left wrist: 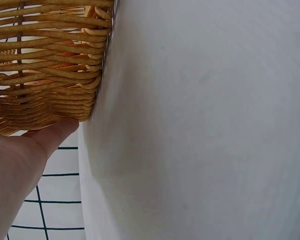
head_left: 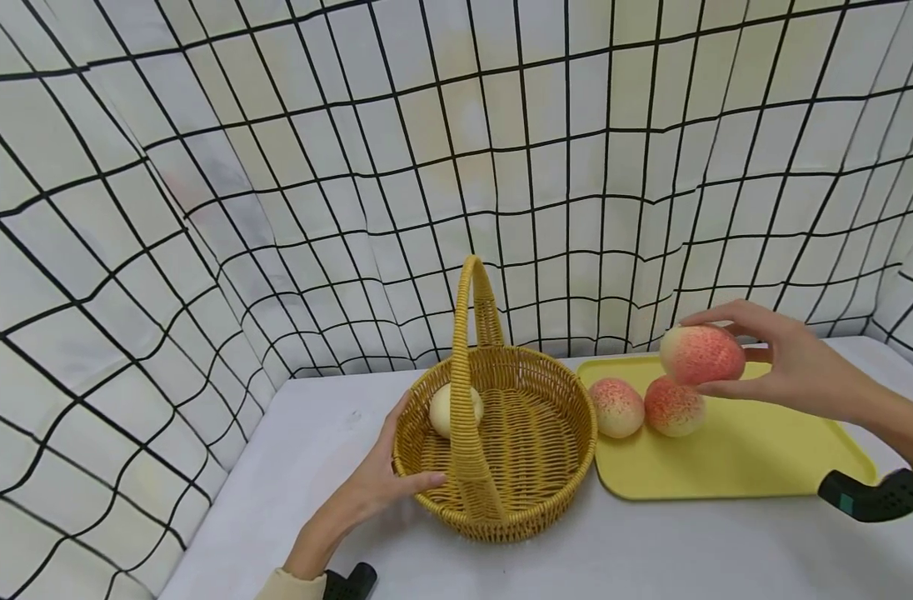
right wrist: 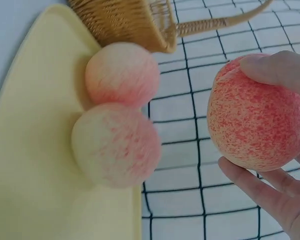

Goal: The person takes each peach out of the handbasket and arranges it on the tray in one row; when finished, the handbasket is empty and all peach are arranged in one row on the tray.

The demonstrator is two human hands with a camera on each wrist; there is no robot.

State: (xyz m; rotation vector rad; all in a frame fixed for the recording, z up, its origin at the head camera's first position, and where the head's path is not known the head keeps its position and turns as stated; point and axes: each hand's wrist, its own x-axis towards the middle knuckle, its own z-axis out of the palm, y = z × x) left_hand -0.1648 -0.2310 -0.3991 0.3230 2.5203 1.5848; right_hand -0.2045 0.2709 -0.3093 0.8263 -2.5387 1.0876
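My right hand (head_left: pixel 797 358) holds a pink and cream peach (head_left: pixel 702 354), thumb on one side and fingers on the other, raised over the yellow tray (head_left: pixel 764 467). Under it on the tray, two more peaches sit side by side: one red-speckled peach (head_left: pixel 676 407) and one paler peach (head_left: pixel 616 408). To the left stands a round wicker basket (head_left: pixel 531 525) with a tall arched handle. My left hand (head_left: pixel 381 475) grips its left side, thumb at the front rim. Inside the basket, a cream-coloured round fruit (head_left: pixel 441 410) lies at the left, partly behind the handle.
The basket's right side meets the tray's left edge. A white cloth (head_left: pixel 299 442) covers the table. Behind and to the left rises a white sheet with a black grid netting (head_left: pixel 351 208). The basket handle (head_left: pixel 471 333) stands upright over the basket's opening.
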